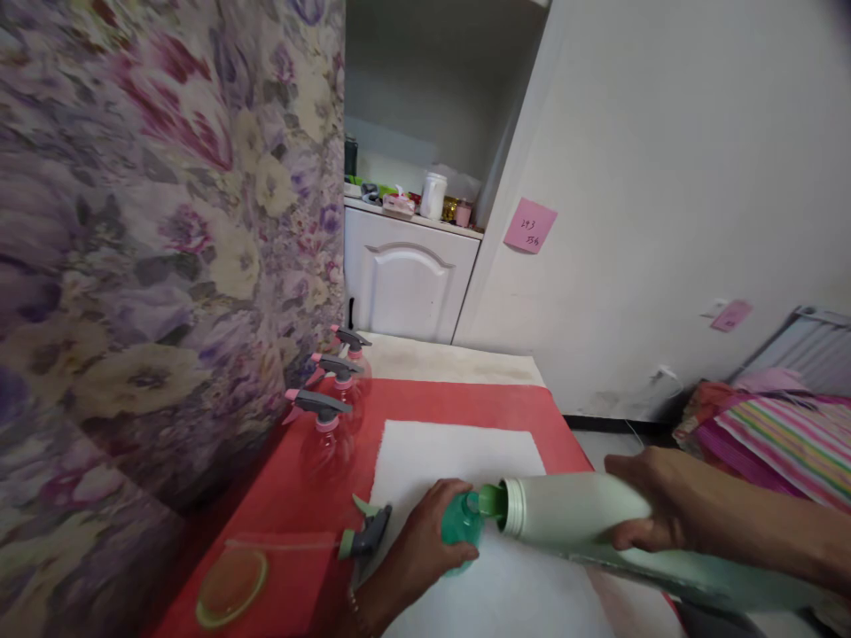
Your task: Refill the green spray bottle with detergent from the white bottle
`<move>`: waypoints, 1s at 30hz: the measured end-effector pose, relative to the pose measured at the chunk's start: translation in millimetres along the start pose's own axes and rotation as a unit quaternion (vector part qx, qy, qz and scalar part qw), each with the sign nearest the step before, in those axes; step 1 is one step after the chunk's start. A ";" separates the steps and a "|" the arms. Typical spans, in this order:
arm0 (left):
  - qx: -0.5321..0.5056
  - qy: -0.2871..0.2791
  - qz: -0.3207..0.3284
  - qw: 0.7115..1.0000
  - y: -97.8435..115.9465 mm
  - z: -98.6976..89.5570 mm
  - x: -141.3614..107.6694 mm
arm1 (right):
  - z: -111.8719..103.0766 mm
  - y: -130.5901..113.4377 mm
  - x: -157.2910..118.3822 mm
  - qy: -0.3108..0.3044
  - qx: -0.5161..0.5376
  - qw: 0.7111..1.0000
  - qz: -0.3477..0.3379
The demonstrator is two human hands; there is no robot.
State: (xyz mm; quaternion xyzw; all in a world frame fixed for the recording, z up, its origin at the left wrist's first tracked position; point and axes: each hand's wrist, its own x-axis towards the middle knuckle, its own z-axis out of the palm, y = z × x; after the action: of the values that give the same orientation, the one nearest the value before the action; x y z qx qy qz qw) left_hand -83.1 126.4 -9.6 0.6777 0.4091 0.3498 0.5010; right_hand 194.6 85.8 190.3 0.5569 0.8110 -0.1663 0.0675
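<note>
Closed around its body by thumb and fingers of the left hand (433, 539), above the table: a small, rounded, translucent green plastic bottle (458, 525), neck leaning toward the right hand (655, 507). Just right of the left grip, mouth turned to that neck: a large, pale green, cylindrical bottle (565, 507), tipped almost level and clasped along its side by the right hand, thumb on the near side. Between mouth and neck: a glossy green strip (491, 501), too unclear to tell as liquid or solid. Beneath the left grip: a white rectangular cloth (458, 447), spread over a bright red table covering (465, 403). Just left of the left grip, on its side: a dark grey plastic spray head with a pale green trigger (370, 533), thin clear tube (279, 541) stretching farther left. Past the tube, nearer the front: a round, flat, see-through piece with a yellowish rim (231, 587). Beyond and left of the left grip, standing in a row: three clear pink plastic spray bottles (330, 452) with grey heads. Far beyond both grips: a white panelled cabinet door (416, 279). Right of the right grip: a striped multicoloured cloth (791, 427).
</note>
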 end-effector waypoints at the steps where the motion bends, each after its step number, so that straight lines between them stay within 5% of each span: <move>1: 0.000 -0.001 -0.001 1.000 0.6 0.0 -0.1 | 0.5 0.7 0.1 0.000 -0.002 1.000 -0.002; 30: 0.009 -0.006 -0.006 1.000 5.8 -2.1 -1.3 | -4.5 -8.8 -0.8 0.001 -0.013 1.000 0.009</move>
State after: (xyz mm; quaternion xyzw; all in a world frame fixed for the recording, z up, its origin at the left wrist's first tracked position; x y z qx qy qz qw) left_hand -84.4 125.2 -3.5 0.6820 0.4132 0.3387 0.4995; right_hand 187.1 83.8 196.5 0.5632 0.8081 -0.1551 0.0753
